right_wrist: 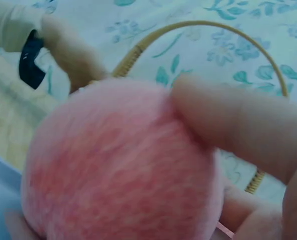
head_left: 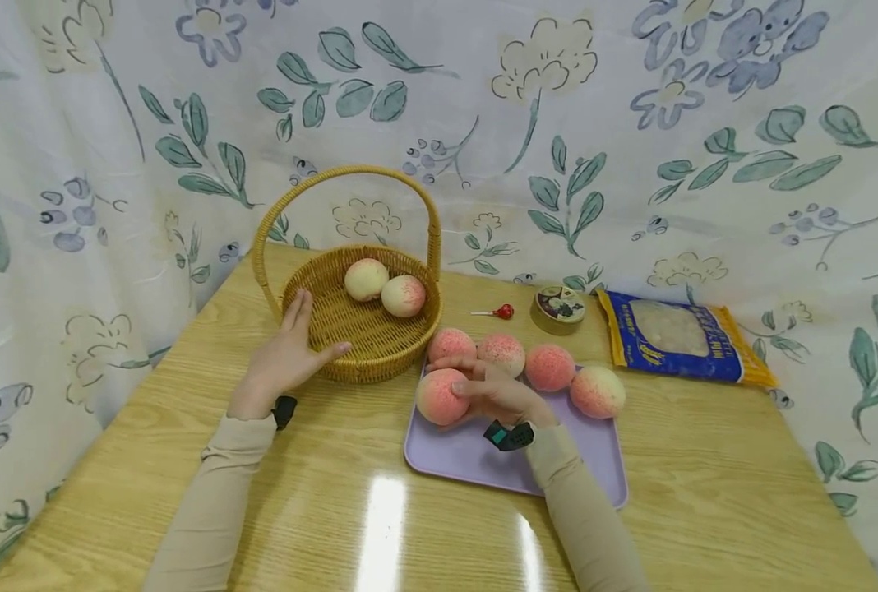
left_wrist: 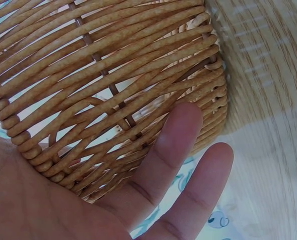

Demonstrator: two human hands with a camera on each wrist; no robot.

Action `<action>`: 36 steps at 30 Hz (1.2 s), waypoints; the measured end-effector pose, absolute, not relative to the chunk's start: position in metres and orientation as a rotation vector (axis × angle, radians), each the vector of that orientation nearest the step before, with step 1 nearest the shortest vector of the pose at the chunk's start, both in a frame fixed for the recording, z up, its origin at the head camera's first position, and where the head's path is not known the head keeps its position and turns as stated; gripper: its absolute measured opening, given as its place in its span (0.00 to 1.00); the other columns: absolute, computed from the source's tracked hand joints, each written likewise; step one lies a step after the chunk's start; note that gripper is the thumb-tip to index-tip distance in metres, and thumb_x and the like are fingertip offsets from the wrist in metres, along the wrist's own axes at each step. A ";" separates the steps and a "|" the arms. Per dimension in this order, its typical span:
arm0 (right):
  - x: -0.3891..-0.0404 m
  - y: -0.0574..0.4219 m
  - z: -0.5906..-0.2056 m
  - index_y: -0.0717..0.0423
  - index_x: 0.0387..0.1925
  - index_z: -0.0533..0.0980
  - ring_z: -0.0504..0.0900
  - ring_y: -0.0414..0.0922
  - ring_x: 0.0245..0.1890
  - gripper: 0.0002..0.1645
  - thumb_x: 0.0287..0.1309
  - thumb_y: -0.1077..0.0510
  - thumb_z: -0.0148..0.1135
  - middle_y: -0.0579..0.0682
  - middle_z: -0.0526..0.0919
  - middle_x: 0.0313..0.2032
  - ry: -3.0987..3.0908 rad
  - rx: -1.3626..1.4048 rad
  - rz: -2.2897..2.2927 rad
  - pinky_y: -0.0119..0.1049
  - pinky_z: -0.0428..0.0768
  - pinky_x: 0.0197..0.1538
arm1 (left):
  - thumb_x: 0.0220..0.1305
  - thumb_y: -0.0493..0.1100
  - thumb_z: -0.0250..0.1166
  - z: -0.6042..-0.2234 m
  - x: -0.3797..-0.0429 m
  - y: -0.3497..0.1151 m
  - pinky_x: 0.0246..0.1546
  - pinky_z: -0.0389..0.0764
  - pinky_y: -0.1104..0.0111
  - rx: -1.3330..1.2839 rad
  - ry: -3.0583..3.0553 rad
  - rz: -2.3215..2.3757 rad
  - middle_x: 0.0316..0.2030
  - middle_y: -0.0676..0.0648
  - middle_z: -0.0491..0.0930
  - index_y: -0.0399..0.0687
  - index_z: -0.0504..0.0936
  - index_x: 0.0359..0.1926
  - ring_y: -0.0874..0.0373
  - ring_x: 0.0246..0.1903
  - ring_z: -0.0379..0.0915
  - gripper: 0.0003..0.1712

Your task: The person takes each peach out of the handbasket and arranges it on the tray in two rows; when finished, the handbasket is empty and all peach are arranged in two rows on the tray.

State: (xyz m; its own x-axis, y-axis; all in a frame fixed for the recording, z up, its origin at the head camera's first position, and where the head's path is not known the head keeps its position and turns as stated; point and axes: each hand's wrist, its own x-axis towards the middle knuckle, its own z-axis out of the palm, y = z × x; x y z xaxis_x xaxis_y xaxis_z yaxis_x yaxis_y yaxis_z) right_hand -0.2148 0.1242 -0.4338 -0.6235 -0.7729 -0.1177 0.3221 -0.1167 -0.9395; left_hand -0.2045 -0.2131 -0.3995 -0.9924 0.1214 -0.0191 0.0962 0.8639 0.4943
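My right fingers [right_wrist: 238, 125] grip 1 peach [head_left: 436, 400], just right of the basket [head_left: 368, 370]; my left fingers [left_wrist: 161, 150] lie straight against the basket's wall. Slackening my grip could let it roll; pressing leftward too hard could tip the basket.

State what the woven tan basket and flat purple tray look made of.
Round tan woven basket: probably rattan or imitation cane, faintly glossy; interlaced strands show.
Flat pale purple rectangular tray: likely plastic, smooth; even colour suggests it, though coated metal is possible.
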 end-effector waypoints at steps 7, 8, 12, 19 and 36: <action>-0.214 0.124 -0.431 0.65 0.67 0.61 0.74 0.48 0.58 0.31 0.65 0.65 0.56 0.61 0.59 0.70 1.514 -0.514 -1.780 0.61 0.79 0.49 | 0.62 0.77 0.48 -0.396 -0.203 -0.215 0.15 0.69 0.65 0.173 2.991 0.797 0.76 0.40 0.22 0.41 0.25 0.75 0.25 0.56 0.68 0.64; -0.215 0.125 -0.430 0.66 0.67 0.60 0.75 0.48 0.58 0.31 0.65 0.67 0.54 0.61 0.59 0.70 1.531 -0.515 -1.780 0.60 0.80 0.48 | 0.61 0.77 0.48 -0.396 -0.203 -0.215 0.15 0.69 0.65 0.177 2.993 0.795 0.76 0.40 0.23 0.41 0.25 0.75 0.26 0.54 0.70 0.64; -0.213 0.128 -0.427 0.65 0.68 0.62 0.77 0.45 0.56 0.31 0.64 0.69 0.53 0.61 0.62 0.70 1.625 -0.505 -1.774 0.52 0.83 0.45 | 0.62 0.76 0.48 -0.397 -0.203 -0.217 0.14 0.68 0.65 0.172 2.995 0.778 0.76 0.40 0.23 0.41 0.25 0.75 0.26 0.53 0.71 0.64; -0.217 0.134 -0.415 0.62 0.68 0.63 0.78 0.42 0.54 0.31 0.65 0.63 0.57 0.61 0.67 0.68 1.826 -0.485 -1.644 0.49 0.83 0.46 | 0.62 0.76 0.48 -0.402 -0.205 -0.217 0.15 0.69 0.65 0.181 2.998 0.789 0.76 0.40 0.24 0.41 0.26 0.75 0.26 0.58 0.67 0.64; -0.270 0.103 -0.345 0.62 0.74 0.51 0.54 0.60 0.74 0.31 0.73 0.62 0.41 0.61 0.52 0.74 1.718 -0.537 -1.713 0.59 0.65 0.67 | 0.60 0.77 0.49 -0.403 -0.206 -0.215 0.14 0.67 0.65 0.191 3.010 0.787 0.77 0.40 0.25 0.41 0.28 0.75 0.31 0.47 0.76 0.64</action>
